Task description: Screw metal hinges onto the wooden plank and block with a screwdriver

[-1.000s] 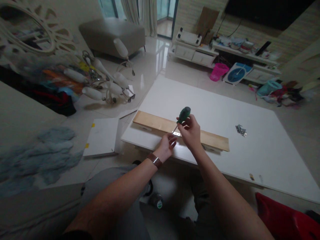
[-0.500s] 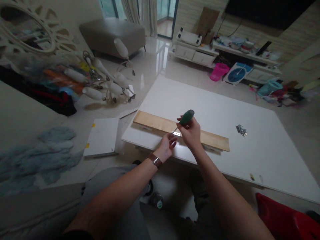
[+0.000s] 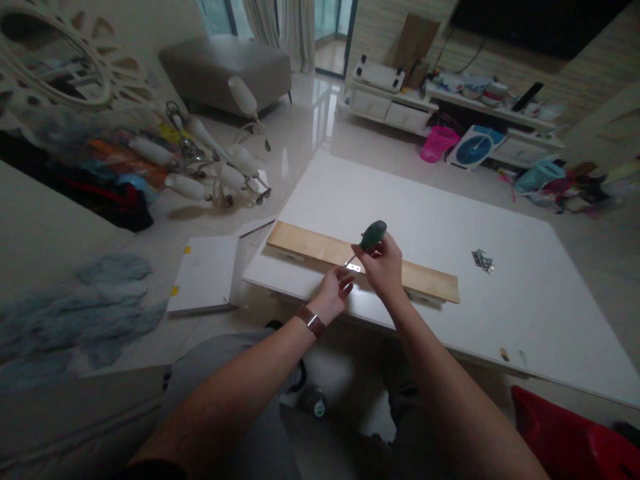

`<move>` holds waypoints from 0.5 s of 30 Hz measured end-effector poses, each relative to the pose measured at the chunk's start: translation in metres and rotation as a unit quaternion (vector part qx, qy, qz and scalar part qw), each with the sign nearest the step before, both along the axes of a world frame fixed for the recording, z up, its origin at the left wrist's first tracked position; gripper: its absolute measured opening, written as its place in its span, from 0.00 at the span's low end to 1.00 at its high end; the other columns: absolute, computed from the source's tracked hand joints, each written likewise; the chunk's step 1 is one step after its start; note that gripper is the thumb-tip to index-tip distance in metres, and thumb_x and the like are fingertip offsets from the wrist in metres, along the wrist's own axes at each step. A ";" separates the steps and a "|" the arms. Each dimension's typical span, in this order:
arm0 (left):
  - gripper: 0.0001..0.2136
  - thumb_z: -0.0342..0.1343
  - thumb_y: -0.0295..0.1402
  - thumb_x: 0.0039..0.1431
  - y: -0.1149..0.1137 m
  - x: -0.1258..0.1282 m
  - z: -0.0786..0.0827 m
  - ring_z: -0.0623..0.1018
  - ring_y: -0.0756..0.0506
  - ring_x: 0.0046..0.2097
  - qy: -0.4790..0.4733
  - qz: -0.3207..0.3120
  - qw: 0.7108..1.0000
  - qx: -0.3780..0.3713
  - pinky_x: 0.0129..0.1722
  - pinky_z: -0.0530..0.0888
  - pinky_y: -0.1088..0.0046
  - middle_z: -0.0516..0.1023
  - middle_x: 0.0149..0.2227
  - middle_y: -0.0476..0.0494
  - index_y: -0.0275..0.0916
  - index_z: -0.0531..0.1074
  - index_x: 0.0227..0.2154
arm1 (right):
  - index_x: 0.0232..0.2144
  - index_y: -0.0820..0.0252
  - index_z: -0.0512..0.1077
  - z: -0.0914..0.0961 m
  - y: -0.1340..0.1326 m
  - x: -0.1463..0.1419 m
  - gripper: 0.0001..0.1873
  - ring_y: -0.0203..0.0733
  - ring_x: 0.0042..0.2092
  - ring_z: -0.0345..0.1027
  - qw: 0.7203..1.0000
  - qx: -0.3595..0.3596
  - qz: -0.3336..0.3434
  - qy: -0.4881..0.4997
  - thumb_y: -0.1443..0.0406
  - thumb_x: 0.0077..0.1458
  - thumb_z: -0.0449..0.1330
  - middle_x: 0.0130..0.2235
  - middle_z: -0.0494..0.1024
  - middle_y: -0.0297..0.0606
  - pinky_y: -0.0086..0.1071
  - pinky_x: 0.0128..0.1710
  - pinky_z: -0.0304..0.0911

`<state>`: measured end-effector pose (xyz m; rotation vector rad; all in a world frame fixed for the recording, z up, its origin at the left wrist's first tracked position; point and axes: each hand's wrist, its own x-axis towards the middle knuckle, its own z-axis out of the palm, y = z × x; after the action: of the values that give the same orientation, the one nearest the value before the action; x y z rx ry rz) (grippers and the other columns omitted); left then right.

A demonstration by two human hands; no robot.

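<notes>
My right hand is closed around the green and black handle of a screwdriver. The shaft slants down and left to a small metal bracket on the edge of a long wooden board. My left hand, a brown watch strap at its wrist, is curled at the screwdriver's tip. Thumb and forefinger come together there; whatever they pinch is too small to make out. Under the board lies a large white panel.
Several metal brackets lie in a pile on the panel's right part, with small hardware pieces near its front edge. A white box-like piece rests on the floor at left. Something red stands at the lower right, and a lamp lies behind left.
The screwdriver handle has shifted very slightly left, and the fingers of my right hand have changed their hold around it. My left hand stays at the tip.
</notes>
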<state>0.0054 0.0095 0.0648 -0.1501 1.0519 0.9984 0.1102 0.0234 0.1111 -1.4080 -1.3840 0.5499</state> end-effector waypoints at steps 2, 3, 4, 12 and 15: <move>0.07 0.56 0.22 0.59 0.000 0.000 0.000 0.75 0.53 0.26 0.001 0.000 1.000 0.000 0.28 0.66 0.77 0.75 0.27 0.51 0.37 0.71 0.26 | 0.36 0.54 0.74 -0.001 0.000 0.000 0.10 0.39 0.31 0.69 1.000 -0.002 -0.009 0.004 0.60 0.51 0.69 0.34 0.77 0.34 0.36 0.31 0.66; 0.08 0.55 0.22 0.59 0.000 0.000 0.000 0.75 0.54 0.26 0.002 0.000 1.000 0.001 0.28 0.66 0.77 0.75 0.27 0.51 0.37 0.70 0.26 | 0.36 0.54 0.75 -0.001 0.000 0.000 0.10 0.40 0.32 0.70 1.000 -0.008 -0.009 0.011 0.60 0.51 0.69 0.34 0.79 0.35 0.37 0.32 0.67; 0.08 0.55 0.22 0.59 0.000 0.000 0.000 0.75 0.54 0.26 0.002 0.000 1.000 0.002 0.28 0.66 0.77 0.75 0.27 0.50 0.37 0.70 0.26 | 0.37 0.54 0.75 -0.001 0.000 -0.001 0.10 0.40 0.33 0.71 1.000 -0.015 -0.006 0.019 0.60 0.51 0.68 0.36 0.81 0.36 0.37 0.32 0.67; 0.05 0.58 0.22 0.56 0.001 0.001 -0.009 0.75 0.53 0.27 -0.010 -0.003 1.000 0.011 0.30 0.66 0.77 0.76 0.28 0.50 0.38 0.71 0.27 | 0.41 0.55 0.74 0.009 -0.004 -0.004 0.11 0.38 0.34 0.72 0.997 -0.026 0.056 0.042 0.65 0.53 0.63 0.46 0.85 0.40 0.33 0.29 0.66; 0.06 0.61 0.22 0.53 0.001 0.001 -0.013 0.75 0.52 0.28 -0.005 -0.009 1.000 0.020 0.30 0.66 0.77 0.75 0.28 0.51 0.38 0.71 0.28 | 0.44 0.54 0.72 0.009 -0.004 -0.004 0.14 0.38 0.33 0.72 0.996 -0.036 0.054 0.063 0.63 0.53 0.64 0.46 0.84 0.40 0.32 0.27 0.66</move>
<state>0.0063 0.0105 0.0518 -0.1130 1.0228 1.0002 0.1063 0.0193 0.1200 -1.3359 -1.3562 0.7532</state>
